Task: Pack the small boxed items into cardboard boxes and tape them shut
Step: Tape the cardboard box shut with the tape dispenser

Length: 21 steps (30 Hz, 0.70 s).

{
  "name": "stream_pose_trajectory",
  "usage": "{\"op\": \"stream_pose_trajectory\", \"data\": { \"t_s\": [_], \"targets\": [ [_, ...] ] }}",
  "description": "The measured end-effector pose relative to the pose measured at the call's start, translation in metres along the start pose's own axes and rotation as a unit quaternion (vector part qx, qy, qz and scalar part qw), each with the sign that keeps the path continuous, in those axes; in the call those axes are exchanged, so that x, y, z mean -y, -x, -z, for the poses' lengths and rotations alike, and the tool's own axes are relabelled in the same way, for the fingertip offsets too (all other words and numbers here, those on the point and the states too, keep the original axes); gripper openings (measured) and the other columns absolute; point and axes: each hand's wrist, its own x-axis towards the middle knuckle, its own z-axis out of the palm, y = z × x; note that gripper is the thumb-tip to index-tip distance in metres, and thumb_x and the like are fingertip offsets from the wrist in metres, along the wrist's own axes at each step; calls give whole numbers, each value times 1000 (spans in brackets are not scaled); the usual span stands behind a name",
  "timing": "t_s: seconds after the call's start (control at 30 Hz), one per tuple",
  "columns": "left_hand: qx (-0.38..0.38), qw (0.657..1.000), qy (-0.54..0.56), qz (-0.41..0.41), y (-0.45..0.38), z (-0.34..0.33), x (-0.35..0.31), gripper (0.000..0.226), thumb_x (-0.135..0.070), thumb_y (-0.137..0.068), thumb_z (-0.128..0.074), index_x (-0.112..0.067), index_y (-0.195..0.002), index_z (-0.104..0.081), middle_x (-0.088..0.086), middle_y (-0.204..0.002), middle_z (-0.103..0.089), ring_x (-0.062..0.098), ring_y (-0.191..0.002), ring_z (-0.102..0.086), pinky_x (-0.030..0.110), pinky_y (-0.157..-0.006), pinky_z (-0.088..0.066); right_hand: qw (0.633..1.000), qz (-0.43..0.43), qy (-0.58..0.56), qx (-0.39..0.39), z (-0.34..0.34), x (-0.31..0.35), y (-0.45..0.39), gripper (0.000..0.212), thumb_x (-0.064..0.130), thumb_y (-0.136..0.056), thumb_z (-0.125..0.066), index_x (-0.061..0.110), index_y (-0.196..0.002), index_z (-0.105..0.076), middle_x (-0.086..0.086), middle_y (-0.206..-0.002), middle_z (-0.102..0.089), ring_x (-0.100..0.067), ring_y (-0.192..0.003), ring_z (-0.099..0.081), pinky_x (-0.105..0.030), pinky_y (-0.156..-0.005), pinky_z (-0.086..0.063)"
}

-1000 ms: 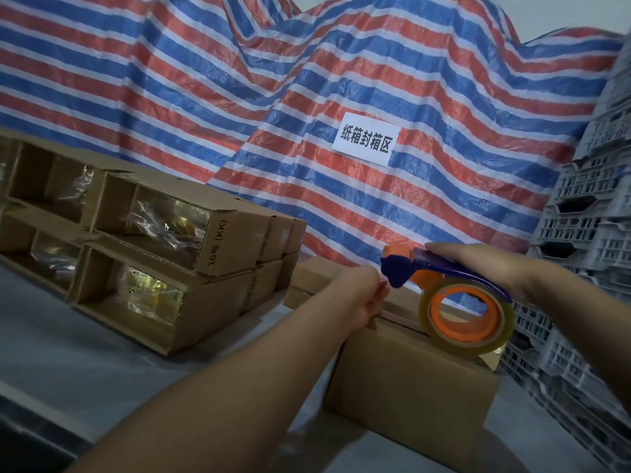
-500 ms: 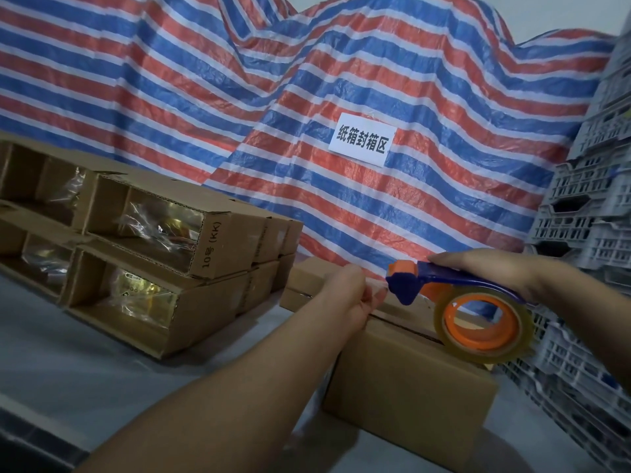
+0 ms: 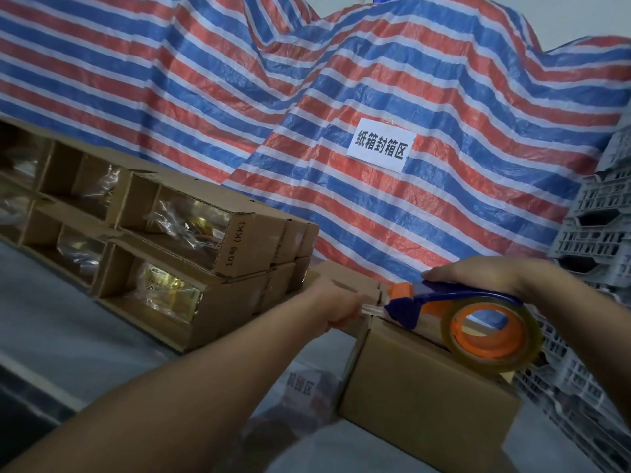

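My left hand [image 3: 336, 307], near the centre of the frame, pinches the free end of a clear strip of tape [image 3: 372, 309] between its curled fingers, holding it at the near-left top edge of the closed brown cardboard box [image 3: 423, 397] that sits at the lower right. My right hand [image 3: 478, 276] is curled over the top of the blue handle of the blue and orange tape dispenser [image 3: 444, 302], gripping it just above the box's top face; its roll of clear tape on an orange core [image 3: 491, 331] hangs at the right end, low over the box. The short stretch of tape runs taut from my left fingers to the dispenser's blue nose.

Just behind the box, touching or nearly touching it, lies another closed brown carton [image 3: 345, 285]. To the left of centre, open-ended brown cardboard boxes [image 3: 191, 254] are stacked two high in rows, with shiny plastic-wrapped gold items [image 3: 164, 285] showing inside. All of this rests on a grey table surface [image 3: 68, 319]. A red, white and blue striped tarpaulin [image 3: 239, 80] fills the upper frame, carrying a white paper sign with black characters [image 3: 381, 144]. Grey plastic crates [image 3: 597, 233] are piled along the right edge.
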Motion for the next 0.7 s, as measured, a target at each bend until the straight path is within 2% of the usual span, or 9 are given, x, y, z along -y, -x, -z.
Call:
{"op": "stream_pose_trajectory", "data": {
  "t_s": [0.13, 0.27, 0.33, 0.4, 0.53, 0.6, 0.7],
  "targets": [
    [4, 1000, 8, 11, -7, -4, 11, 30, -28, -99, -53, -8, -122, -55, 3, -89, -58, 9, -66, -50, 16, -46, -37, 1000, 13, 21, 3, 1, 1, -5, 33, 49, -105, -36, 28, -112, -61, 1, -97, -77, -6, -78, -73, -8, -52, -48],
    [20, 999, 12, 42, -11, -6, 23, 27, -27, -97, -53, -9, -118, -55, 4, -92, -58, 10, -69, -50, 20, -52, -39, 996, 39, 85, 9, -1, 6, -9, 19, 38, -108, -40, 34, -102, -58, 12, -84, -74, 3, -76, -70, -3, -50, -44],
    [35, 998, 11, 58, -11, -10, 30, 24, -27, -97, -53, -10, -112, -57, 3, -88, -56, 10, -68, -48, 21, -54, -39, 993, 38, 107, 16, -2, 8, -12, 21, 39, -108, -38, 32, -108, -57, 9, -84, -75, -1, -74, -71, -3, -51, -45],
    [42, 996, 15, 71, -7, -16, 33, 17, -29, -98, -52, -13, -99, -57, 1, -82, -51, 10, -66, -44, 20, -55, -38, 992, 35, 117, 13, -2, 7, -13, 24, 43, -107, -36, 33, -117, -55, 8, -95, -73, -1, -76, -69, -4, -52, -45],
    [35, 995, 30, 84, -5, -25, 36, 22, -33, -100, -50, -12, -106, -55, 1, -79, -44, 10, -64, -38, 21, -55, -36, 983, 50, 177, 15, -3, 7, -14, 31, 40, -108, -37, 30, -132, -52, -4, -128, -66, -8, -105, -66, -9, -63, -45],
    [49, 992, 45, 105, -3, -25, 35, 20, -34, -99, -52, -14, -101, -55, 1, -80, -43, 10, -66, -37, 21, -57, -36, 974, 67, 215, 14, -5, 10, -11, 31, 37, -108, -37, 30, -136, -48, -2, -132, -63, -11, -110, -64, -8, -65, -42],
    [57, 991, 42, 111, -1, -26, 37, 23, -37, -98, -51, -15, -104, -55, 1, -82, -43, 10, -66, -38, 21, -59, -37, 974, 63, 218, 15, -6, 13, -8, 31, 37, -109, -36, 30, -136, -48, -1, -130, -64, -12, -112, -63, -7, -62, -42]
  ]
}}
